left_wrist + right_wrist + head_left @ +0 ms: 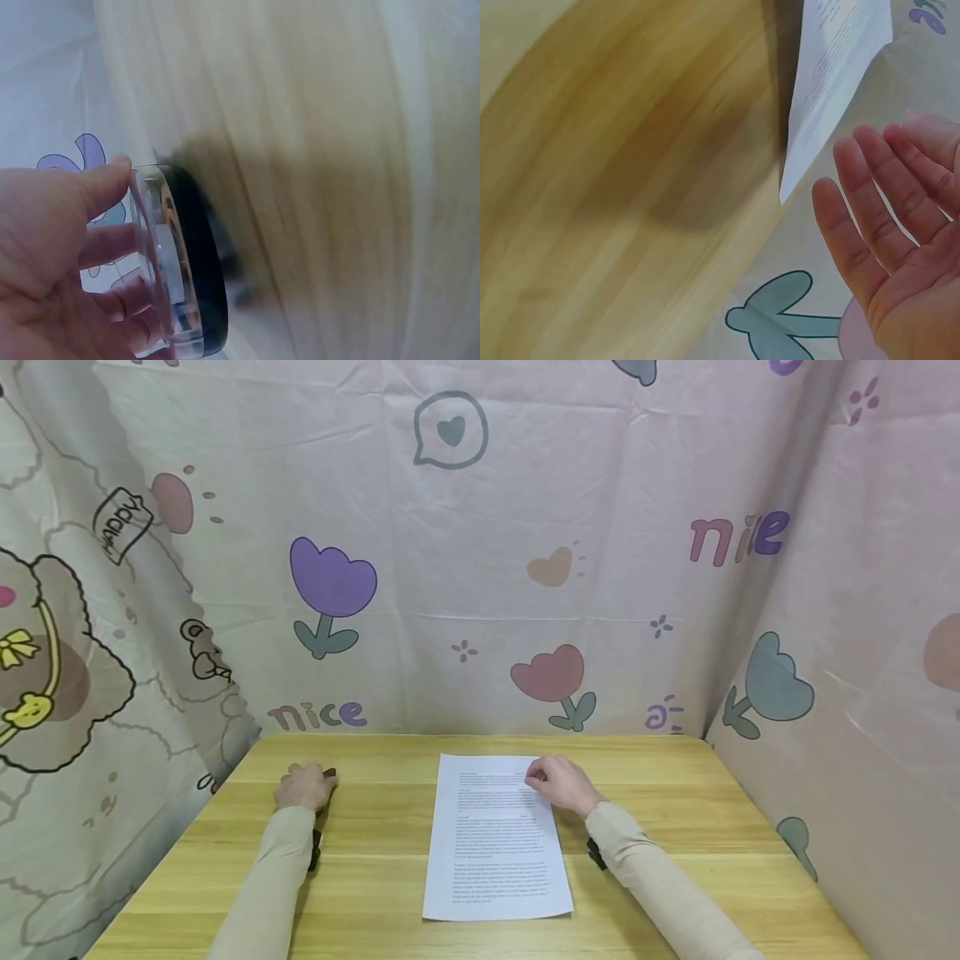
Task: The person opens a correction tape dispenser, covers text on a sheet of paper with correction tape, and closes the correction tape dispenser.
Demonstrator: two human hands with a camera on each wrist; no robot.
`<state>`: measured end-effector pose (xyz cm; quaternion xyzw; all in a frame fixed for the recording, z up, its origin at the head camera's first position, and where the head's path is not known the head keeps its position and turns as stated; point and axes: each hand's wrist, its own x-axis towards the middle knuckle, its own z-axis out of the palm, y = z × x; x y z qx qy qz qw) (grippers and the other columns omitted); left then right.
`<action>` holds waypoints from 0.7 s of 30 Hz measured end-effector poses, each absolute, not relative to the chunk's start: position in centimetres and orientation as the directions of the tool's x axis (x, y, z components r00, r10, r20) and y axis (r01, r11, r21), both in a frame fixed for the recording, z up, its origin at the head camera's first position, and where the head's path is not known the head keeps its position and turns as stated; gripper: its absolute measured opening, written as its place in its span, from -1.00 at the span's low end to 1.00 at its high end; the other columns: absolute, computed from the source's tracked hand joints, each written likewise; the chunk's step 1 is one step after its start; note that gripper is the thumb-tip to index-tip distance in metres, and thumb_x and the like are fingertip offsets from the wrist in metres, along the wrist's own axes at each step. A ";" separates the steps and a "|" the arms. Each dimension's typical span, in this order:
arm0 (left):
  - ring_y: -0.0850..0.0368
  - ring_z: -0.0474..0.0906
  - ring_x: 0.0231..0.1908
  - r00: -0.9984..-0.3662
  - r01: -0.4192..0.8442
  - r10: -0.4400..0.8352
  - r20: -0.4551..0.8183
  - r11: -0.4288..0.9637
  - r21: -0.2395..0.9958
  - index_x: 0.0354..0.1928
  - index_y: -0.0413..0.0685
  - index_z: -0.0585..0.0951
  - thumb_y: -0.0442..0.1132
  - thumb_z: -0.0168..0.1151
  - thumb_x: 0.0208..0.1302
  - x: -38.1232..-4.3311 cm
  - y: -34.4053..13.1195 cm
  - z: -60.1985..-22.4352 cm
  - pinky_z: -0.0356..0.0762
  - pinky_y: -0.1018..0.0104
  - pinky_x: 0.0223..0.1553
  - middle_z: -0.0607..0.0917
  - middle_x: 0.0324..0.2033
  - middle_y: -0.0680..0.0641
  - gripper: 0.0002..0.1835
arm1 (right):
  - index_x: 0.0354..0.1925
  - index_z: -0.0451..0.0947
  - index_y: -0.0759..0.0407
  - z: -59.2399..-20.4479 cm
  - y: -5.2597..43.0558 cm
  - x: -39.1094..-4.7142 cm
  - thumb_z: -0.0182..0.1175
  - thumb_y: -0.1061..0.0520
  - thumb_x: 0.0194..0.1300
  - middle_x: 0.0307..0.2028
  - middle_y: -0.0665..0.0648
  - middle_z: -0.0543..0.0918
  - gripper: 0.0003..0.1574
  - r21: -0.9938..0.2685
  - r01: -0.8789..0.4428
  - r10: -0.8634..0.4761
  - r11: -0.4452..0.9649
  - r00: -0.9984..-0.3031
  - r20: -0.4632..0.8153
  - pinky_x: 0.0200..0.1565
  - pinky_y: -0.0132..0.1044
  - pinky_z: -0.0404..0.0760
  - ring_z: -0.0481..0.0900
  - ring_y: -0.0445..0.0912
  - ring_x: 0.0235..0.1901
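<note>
A white sheet of printed paper [491, 852] lies on the wooden table in front of me. At the left, my left hand [303, 787] grips a small rounded device [176, 262] with a see-through casing and a black base. Copper-coloured and white parts show inside it, and the thumb and fingers hold its clear side. In the head view most of that device is hidden behind the hand. My right hand [564, 783] hovers over the upper right edge of the paper. Its fingers [877, 202] are loosely bent and hold nothing.
The wooden table [375, 860] runs back to a patterned cloth [465, 568] hanging behind it, with more cloth at both sides. Dark wrist cameras [596, 853] sit on both forearms.
</note>
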<state>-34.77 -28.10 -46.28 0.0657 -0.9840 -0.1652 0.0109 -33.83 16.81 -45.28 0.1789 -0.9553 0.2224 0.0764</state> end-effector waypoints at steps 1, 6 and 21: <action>-0.59 0.43 -0.08 -0.991 -0.128 -0.135 -0.002 0.936 0.327 0.06 -0.41 0.51 -0.02 0.05 0.44 -34.8 -28.1 -46.3 0.49 -0.37 -0.18 0.41 -0.05 -0.64 -0.50 | -0.31 0.73 0.03 -45.3 16.9 -33.8 0.30 0.08 0.28 -0.37 -0.05 0.73 -0.91 -0.393 -0.374 -0.306 0.840 -0.925 0.227 -0.21 -0.22 0.60 0.60 -0.22 -0.35; -0.59 0.41 -0.04 -0.991 -0.135 -0.136 -0.018 0.939 0.317 0.04 -0.39 0.54 -0.02 0.01 0.47 -34.9 -28.4 -46.3 0.46 -0.38 -0.15 0.44 -0.06 -0.63 -0.51 | -0.32 0.73 0.02 -45.5 17.0 -34.0 0.31 0.08 0.27 -0.37 -0.06 0.72 -0.92 -0.361 -0.389 -0.318 0.848 -0.917 0.241 -0.22 -0.23 0.61 0.60 -0.22 -0.35; -0.57 0.34 0.11 -0.984 -0.003 -0.054 0.171 0.959 0.284 0.29 -0.27 0.43 -0.05 0.00 0.48 -34.2 -25.8 -46.1 0.37 -0.46 0.00 0.43 0.13 -0.56 -0.49 | 0.08 0.62 0.20 -46.6 18.8 -33.6 0.23 0.00 0.35 0.12 0.21 0.65 -0.57 -0.372 -0.308 -0.230 0.876 -0.943 0.240 0.16 0.07 0.55 0.58 0.13 0.14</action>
